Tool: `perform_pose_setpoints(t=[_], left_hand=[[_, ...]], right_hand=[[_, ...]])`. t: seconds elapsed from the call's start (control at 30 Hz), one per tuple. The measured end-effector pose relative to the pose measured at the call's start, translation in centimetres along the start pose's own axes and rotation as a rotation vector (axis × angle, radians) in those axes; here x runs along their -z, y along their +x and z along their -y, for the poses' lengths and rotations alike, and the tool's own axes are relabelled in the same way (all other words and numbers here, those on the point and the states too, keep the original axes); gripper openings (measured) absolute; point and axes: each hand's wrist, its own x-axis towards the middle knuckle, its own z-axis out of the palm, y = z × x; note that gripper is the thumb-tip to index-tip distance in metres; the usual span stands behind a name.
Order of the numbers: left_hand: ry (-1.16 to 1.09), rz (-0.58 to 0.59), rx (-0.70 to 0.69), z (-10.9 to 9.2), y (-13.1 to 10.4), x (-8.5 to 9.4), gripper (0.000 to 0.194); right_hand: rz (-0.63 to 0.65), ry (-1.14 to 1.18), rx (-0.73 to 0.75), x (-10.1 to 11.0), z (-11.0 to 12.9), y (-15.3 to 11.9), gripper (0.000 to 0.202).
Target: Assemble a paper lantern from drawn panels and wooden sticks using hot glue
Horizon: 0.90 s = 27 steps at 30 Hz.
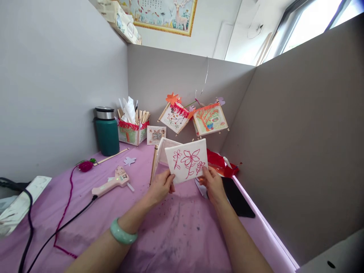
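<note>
Between my two hands I hold up a white panel [182,172] with flowers drawn on it in dark pink. My left hand [162,184] pinches its lower left corner, and my right hand [213,184] grips the lower right edge. Just behind the panel stands an open frame [162,151] with pale walls and wooden sticks at its edges, partly covered by the panel. To the left, a pale pink glue gun [115,182] lies on its side with its cord running toward me. A lilac paper flower [130,161] rests beyond it.
A green bottle [107,132] stands at the left wall beside a decorated box [133,132] of sticks and tissue. Dark pink yarn [68,197] trails across the purple cloth [170,235]. Two decorated panels [212,119] hang at the back. A black tablet-like slab [237,197] lies right.
</note>
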Motion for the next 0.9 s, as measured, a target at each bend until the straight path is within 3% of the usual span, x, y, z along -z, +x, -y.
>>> perform_pose_setpoints(t=[0.07,0.1,0.27,0.37,0.43,0.5,0.57,0.6,0.73,0.9], left_hand=[[0.174,-0.054,-0.034,0.0,0.0,0.3,0.021],[0.264,-0.079,-0.051,0.1,0.0,0.3,0.020],[0.505,-0.149,-0.070,1.0,0.0,0.2,0.020],[0.590,-0.228,-0.150,0.7,-0.4,0.5,0.023],[0.587,-0.394,-0.263,-0.1,-0.9,1.3,0.024],[0.541,-0.634,-0.333,-1.1,-1.1,2.6,0.022],[0.504,-0.812,-0.312,-1.7,-0.9,4.5,0.020],[0.485,-0.829,-0.281,-1.8,-0.7,5.5,0.020],[0.366,-0.565,-0.070,-0.6,0.4,8.4,0.023],[0.565,-0.267,0.126,1.6,0.0,8.1,0.022]], right_hand=[[-0.111,-0.159,0.144,1.0,0.2,0.5,0.048],[-0.107,-0.227,0.180,1.4,0.2,0.6,0.048],[0.176,-0.510,0.118,2.1,-1.0,0.6,0.039],[0.207,-0.665,0.135,1.9,-2.0,0.4,0.035],[0.228,-0.737,0.150,1.8,-2.3,0.4,0.033],[0.236,-0.794,0.170,1.7,-2.4,0.3,0.031],[0.233,-0.824,0.178,1.5,-2.4,0.3,0.029],[0.231,-0.829,0.176,1.4,-2.3,0.3,0.029],[0.253,-0.832,0.159,0.2,-2.1,0.4,0.027],[0.306,-0.831,0.178,-1.3,-1.8,0.4,0.026]])
